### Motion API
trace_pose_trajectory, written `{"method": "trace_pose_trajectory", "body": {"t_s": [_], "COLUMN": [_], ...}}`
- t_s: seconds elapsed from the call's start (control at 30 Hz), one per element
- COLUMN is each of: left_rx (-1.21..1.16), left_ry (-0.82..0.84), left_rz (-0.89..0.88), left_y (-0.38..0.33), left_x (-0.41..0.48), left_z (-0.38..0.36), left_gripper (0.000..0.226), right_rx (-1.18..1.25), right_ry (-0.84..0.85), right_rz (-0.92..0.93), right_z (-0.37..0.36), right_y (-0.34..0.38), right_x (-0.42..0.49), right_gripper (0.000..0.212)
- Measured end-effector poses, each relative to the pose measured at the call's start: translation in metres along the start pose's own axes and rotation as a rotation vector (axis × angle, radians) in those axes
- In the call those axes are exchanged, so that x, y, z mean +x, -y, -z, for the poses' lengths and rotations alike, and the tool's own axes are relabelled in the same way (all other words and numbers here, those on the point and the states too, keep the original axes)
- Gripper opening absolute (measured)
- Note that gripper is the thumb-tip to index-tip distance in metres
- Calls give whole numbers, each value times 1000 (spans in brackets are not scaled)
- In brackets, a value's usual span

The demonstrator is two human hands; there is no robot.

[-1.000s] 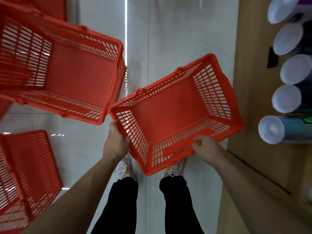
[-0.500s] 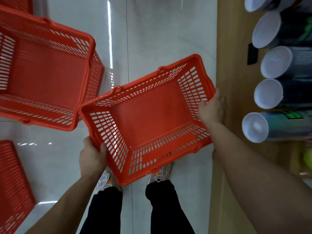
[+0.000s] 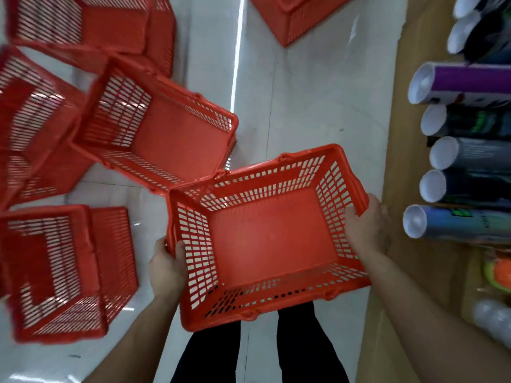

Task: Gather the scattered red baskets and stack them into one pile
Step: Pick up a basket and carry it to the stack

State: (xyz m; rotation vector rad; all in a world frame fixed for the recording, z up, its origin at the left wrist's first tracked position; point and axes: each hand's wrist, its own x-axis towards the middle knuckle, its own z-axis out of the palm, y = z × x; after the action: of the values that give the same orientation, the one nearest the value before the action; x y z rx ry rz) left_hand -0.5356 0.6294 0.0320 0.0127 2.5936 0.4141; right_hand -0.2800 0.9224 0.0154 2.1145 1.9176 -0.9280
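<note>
I hold one red basket (image 3: 272,239) upright in front of my legs. My left hand (image 3: 166,268) grips its left rim and my right hand (image 3: 365,228) grips its right rim. Its far left corner meets another red basket (image 3: 166,136) that stands on the white floor. More red baskets lie around: one at the lower left (image 3: 58,272), one at the far left (image 3: 25,125), one at the top left (image 3: 91,23) and one at the top centre (image 3: 293,15), cut off by the frame.
A wooden shelf (image 3: 401,134) runs along the right side with several tubes (image 3: 456,222) lying on it, white caps towards me. My legs (image 3: 254,352) stand below the held basket. Bare white floor (image 3: 304,106) shows between the baskets and the shelf.
The view has tilted up and left, bringing more floor baskets into sight. The held basket has turned squarer to me, and my right hand has shifted from its near edge to its right rim.
</note>
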Motion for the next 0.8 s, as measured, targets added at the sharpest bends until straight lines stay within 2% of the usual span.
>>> {"method": "trace_pose_trajectory", "body": {"t_s": [0.27, 0.63, 0.8], "left_rx": [-89, -275, -396], "left_ry": [-86, -417, -584], "left_rz": [44, -32, 96], "left_y": [-8, 2, 43], "left_x": [-24, -83, -151], "left_z": [164, 408, 488], "left_gripper": [39, 26, 30], "right_rx": [105, 186, 178], "right_ry": [69, 45, 81], "right_rz": [125, 375, 590], "right_z": [84, 186, 216], "right_y": [92, 259, 319], "right_x": [-117, -264, -332], "right_gripper": [42, 46, 46]}}
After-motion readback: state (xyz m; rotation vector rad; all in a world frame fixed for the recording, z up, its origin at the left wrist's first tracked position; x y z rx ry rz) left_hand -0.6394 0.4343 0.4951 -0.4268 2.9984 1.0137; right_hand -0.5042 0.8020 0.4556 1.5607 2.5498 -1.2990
